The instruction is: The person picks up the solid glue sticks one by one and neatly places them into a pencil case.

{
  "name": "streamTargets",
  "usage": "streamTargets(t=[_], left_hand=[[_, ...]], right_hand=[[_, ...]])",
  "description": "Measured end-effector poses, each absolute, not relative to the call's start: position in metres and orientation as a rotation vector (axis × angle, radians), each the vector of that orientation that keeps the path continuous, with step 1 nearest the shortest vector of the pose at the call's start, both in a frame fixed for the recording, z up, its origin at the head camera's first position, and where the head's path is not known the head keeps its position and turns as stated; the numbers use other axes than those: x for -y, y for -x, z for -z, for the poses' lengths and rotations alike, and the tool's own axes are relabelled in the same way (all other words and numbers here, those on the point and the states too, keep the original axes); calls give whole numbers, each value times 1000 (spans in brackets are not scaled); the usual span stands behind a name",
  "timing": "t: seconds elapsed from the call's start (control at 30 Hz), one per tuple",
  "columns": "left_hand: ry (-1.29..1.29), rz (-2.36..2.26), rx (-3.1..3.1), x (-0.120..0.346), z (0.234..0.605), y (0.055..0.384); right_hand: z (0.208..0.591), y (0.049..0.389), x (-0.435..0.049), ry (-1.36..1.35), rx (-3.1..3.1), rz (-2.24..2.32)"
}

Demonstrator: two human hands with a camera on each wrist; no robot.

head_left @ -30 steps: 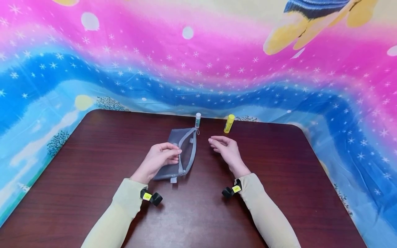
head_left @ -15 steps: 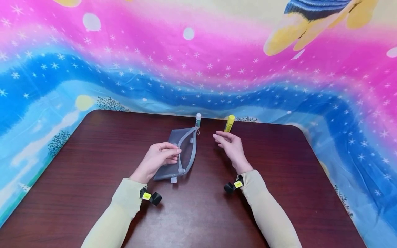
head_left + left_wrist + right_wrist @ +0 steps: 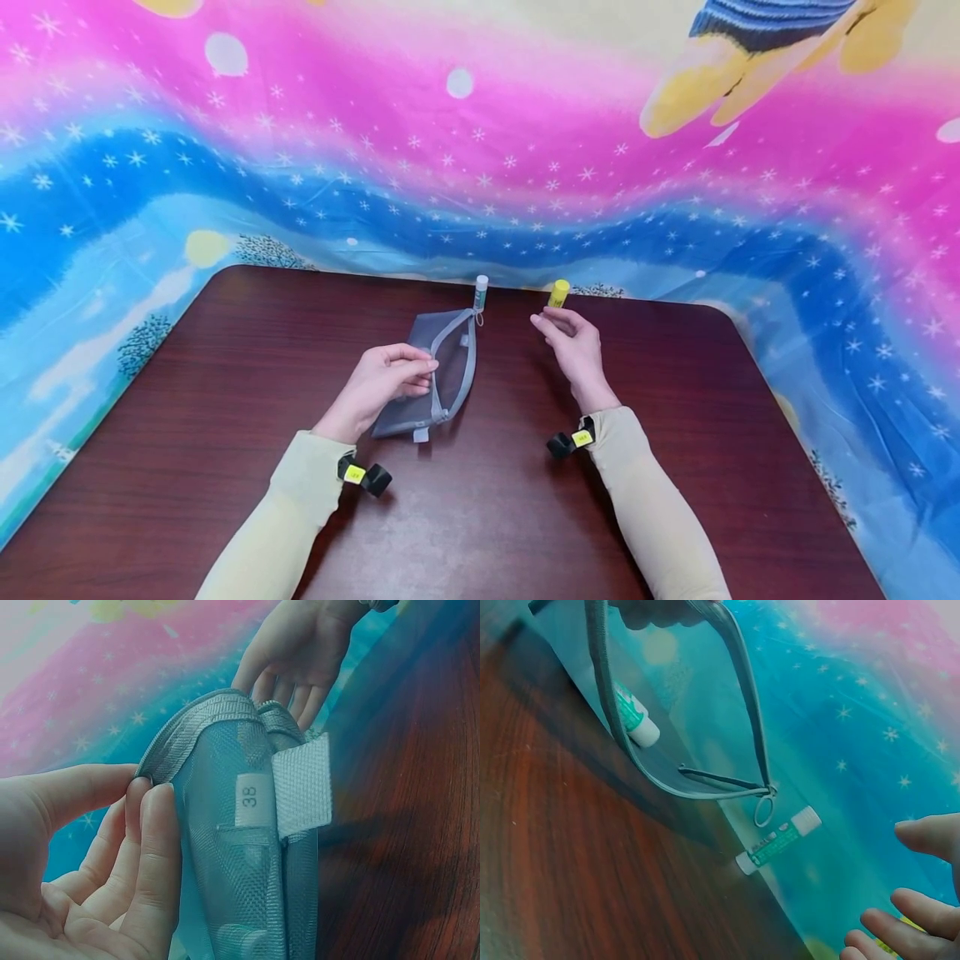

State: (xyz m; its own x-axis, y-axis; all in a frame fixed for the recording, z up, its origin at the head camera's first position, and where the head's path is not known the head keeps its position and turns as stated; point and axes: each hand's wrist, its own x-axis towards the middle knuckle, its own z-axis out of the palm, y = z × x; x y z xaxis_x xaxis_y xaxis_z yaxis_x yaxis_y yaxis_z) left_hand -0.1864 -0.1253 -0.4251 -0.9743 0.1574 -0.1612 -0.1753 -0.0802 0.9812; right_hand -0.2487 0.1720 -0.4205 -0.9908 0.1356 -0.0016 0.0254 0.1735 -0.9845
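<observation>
My left hand [image 3: 377,385] pinches the zipped rim of a grey mesh zip pouch [image 3: 431,327], whose mouth gapes toward the right. Through that mouth, the right wrist view shows a green-and-white glue stick [image 3: 635,720] lying inside. A second white-capped glue stick [image 3: 480,293] stands upright on the table just behind the pouch's zip-pull end. Further right stands a yellow glue stick [image 3: 558,294], its lower part hidden by my right hand [image 3: 579,357]. That hand's thumb and fingers are spread apart near the yellow stick; contact cannot be made out.
A dark reddish-brown table [image 3: 480,517] lies under everything. Behind its far edge hangs a pink and blue printed cloth [image 3: 525,175]. Black straps with yellow labels sit at both wrists, the right wrist strap [image 3: 570,442] among them.
My right hand has moved away to the right and slightly farther out, now covering the lower part of the yellow glue stick. The left hand and pouch stay in place.
</observation>
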Motion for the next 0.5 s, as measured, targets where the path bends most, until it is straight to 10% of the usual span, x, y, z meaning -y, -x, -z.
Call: streamTargets(t=[0.5], left_hand=[[-8, -2149, -1970, 126, 425, 186]], right_hand=[[418, 267, -167, 103, 2342, -1947]])
